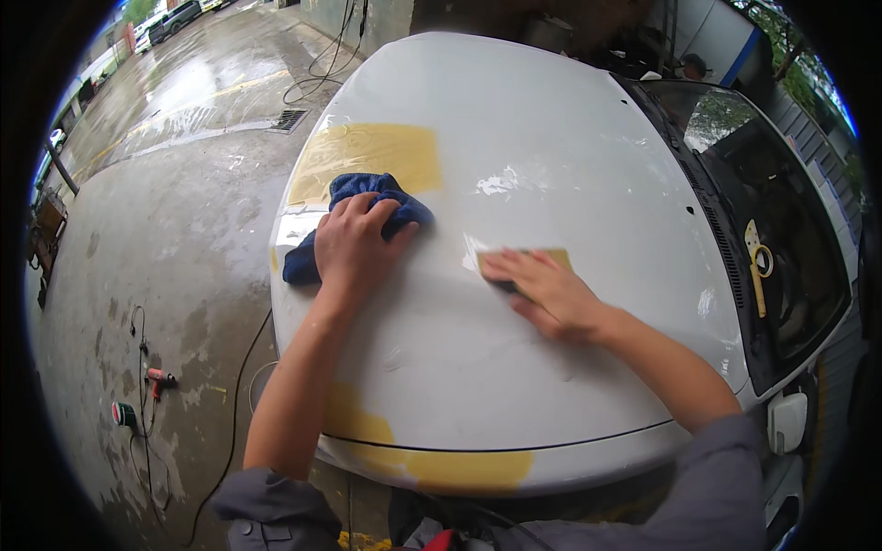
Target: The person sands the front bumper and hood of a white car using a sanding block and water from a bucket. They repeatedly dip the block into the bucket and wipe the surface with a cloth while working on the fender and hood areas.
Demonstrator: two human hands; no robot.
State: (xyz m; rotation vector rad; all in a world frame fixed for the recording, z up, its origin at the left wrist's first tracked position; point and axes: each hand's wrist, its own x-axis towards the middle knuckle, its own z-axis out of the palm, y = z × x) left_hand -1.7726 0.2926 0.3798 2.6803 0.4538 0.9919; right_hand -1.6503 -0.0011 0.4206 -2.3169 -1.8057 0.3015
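A wet white car hood (588, 174) spreads out before me, with yellow filler patches on it. On its left side my left hand (356, 246) is closed over a crumpled blue cloth (303, 263), pressing it to the surface. One large yellow patch (409, 151) lies just beyond the cloth. Near the middle of the hood my right hand (549, 289), slightly blurred, holds a piece of tan-backed sandpaper (557, 258) flat against the paint. A dark edge shows under those fingers. The sandpaper's underside is hidden.
A yellow tape roll and scraper (759, 266) rest by the windshield (790, 211). A side mirror (786, 422) sticks out at the lower right. On the wet concrete floor lie a red heat-gun-shaped tool (161, 379), a green can (123, 413) and cables (237, 395).
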